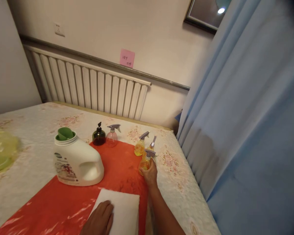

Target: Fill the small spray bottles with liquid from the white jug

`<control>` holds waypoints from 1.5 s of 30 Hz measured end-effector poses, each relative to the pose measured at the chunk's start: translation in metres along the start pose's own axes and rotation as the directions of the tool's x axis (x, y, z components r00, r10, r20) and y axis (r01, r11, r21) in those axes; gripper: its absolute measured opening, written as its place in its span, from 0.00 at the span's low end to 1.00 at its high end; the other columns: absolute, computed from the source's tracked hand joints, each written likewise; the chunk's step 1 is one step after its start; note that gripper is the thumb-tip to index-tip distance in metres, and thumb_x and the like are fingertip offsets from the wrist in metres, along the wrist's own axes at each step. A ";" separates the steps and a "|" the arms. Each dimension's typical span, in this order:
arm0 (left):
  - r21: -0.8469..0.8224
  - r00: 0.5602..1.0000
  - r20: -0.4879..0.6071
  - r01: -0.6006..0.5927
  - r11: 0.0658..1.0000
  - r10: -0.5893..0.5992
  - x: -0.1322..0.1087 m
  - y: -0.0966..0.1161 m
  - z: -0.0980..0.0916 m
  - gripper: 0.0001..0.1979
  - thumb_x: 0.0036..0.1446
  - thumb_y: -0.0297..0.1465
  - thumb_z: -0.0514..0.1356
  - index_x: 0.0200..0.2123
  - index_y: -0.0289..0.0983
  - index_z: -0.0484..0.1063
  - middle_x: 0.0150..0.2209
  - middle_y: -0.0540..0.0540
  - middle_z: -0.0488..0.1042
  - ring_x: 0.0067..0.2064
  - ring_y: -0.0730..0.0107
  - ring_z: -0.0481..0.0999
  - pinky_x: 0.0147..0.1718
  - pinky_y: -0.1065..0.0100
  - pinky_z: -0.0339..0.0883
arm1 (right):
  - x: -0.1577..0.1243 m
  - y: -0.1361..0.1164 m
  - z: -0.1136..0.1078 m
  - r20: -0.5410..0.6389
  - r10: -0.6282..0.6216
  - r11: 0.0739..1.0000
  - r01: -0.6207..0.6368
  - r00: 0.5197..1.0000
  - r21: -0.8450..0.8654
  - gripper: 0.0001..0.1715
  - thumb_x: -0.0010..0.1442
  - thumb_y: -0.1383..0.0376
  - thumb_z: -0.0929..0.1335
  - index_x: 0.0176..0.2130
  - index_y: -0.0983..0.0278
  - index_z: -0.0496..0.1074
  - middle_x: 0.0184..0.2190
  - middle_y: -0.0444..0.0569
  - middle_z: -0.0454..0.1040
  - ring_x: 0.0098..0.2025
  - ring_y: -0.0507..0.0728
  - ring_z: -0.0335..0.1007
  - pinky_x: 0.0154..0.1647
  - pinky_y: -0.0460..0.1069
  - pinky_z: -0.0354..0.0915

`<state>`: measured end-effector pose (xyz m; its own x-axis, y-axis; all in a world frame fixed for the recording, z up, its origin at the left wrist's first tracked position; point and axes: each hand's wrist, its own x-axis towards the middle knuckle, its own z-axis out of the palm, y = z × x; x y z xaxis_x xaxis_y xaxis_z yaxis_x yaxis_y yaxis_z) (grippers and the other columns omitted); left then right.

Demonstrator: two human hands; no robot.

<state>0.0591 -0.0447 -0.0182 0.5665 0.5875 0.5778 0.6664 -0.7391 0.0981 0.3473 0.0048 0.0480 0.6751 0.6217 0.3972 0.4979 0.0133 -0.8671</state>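
My right hand [150, 174] is wrapped round a small yellow spray bottle [145, 162] with a grey trigger head, standing on the red mat [63, 202]. My left hand [99, 220] lies flat on a folded white cloth [123, 209] at the mat's near edge. Two more yellow spray bottles [140, 145] stand just behind the held one. A pink spray bottle [112, 136] and a dark pump bottle [99, 135] stand at the mat's far edge. A large white detergent jug [75, 161] with a green cap sits left of centre.
The table carries a floral cloth [39, 124]. A yellow-green plastic bowl [1, 150] sits at the far left. A white radiator [88, 85] lines the wall behind. A blue curtain [247, 130] hangs close on the right, past the table's right edge.
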 end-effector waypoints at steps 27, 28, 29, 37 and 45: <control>-0.078 0.998 0.000 0.058 0.995 -0.058 0.001 0.004 0.003 0.09 0.61 0.31 0.54 0.44 0.41 0.68 0.46 0.43 0.76 0.47 0.60 0.76 0.47 0.60 0.72 | -0.108 -0.035 -0.028 -0.065 0.128 0.989 -0.132 0.990 -0.062 0.23 0.50 0.65 0.64 0.46 0.68 0.74 0.33 0.53 0.80 0.34 0.59 0.76 0.37 0.50 0.70; -0.090 0.998 0.011 0.058 0.994 -0.057 0.003 0.005 0.001 0.08 0.61 0.30 0.54 0.43 0.41 0.69 0.45 0.43 0.76 0.47 0.60 0.76 0.47 0.60 0.72 | -0.121 -0.041 -0.026 -0.037 0.120 0.991 -0.122 0.992 -0.059 0.21 0.51 0.65 0.64 0.44 0.68 0.75 0.30 0.51 0.79 0.31 0.59 0.76 0.35 0.49 0.70; -0.100 0.998 0.025 0.062 0.993 -0.060 0.004 0.006 -0.002 0.08 0.61 0.29 0.53 0.43 0.41 0.69 0.45 0.44 0.76 0.46 0.61 0.75 0.46 0.61 0.71 | -0.134 -0.046 -0.023 -0.016 0.106 0.993 -0.107 0.994 -0.059 0.18 0.52 0.65 0.64 0.41 0.67 0.75 0.28 0.50 0.79 0.30 0.58 0.75 0.34 0.49 0.70; -0.145 0.988 0.117 0.121 0.982 -0.104 0.011 0.012 -0.016 0.10 0.62 0.26 0.50 0.40 0.39 0.70 0.41 0.43 0.75 0.45 0.60 0.74 0.47 0.60 0.68 | -0.205 -0.055 -0.011 0.171 -0.093 0.983 0.117 0.981 -0.138 0.18 0.54 0.74 0.61 0.42 0.63 0.73 0.34 0.50 0.78 0.35 0.57 0.76 0.37 0.49 0.71; -0.202 0.973 0.199 0.158 0.967 -0.118 0.014 0.013 -0.023 0.11 0.62 0.26 0.47 0.39 0.38 0.69 0.40 0.42 0.73 0.44 0.60 0.71 0.46 0.59 0.66 | -0.225 -0.052 -0.007 0.153 -0.335 0.887 0.366 0.930 -0.281 0.15 0.58 0.74 0.61 0.41 0.60 0.69 0.35 0.51 0.75 0.37 0.60 0.75 0.37 0.52 0.72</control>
<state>0.0644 -0.0538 0.0098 0.5694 0.7241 0.3892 0.6358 -0.6880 0.3500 0.1735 -0.1412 0.0063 0.3774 0.6934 0.6138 0.8420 0.0189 -0.5391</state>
